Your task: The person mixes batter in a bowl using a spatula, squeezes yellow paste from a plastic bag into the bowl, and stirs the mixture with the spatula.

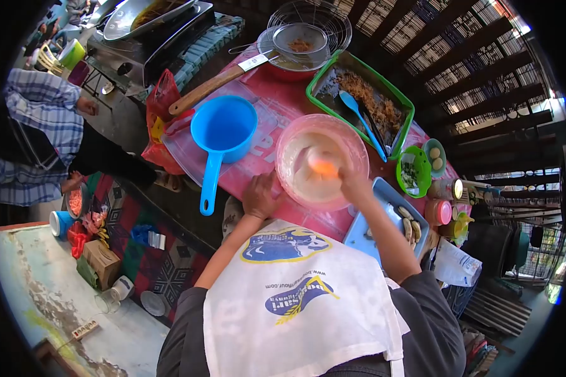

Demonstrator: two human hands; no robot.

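Note:
A pink plastic bowl point(359, 139) stands on the table in front of me, with a pale, creamy batter point(300, 176) inside. My right hand point(356, 186) reaches over its right rim, closed on an orange utensil point(322, 165) that dips into the batter. Motion smears the utensil, so its exact kind is unclear. At the bowl's lower left side, my left hand point(261, 196) holds the outer wall, fingers partly hidden against it. A blue long-handled dipper point(224, 130) lies left of the bowl, close to my left hand.
Behind the bowl is a green-rimmed tray point(404, 100) of brown filling with a blue spoon point(361, 122). A blue tray point(387, 191) holds bananas point(410, 223) beside my right forearm. Strainers point(300, 39) and a wooden handle point(207, 90) lie at the back. A person point(41, 125) is at left.

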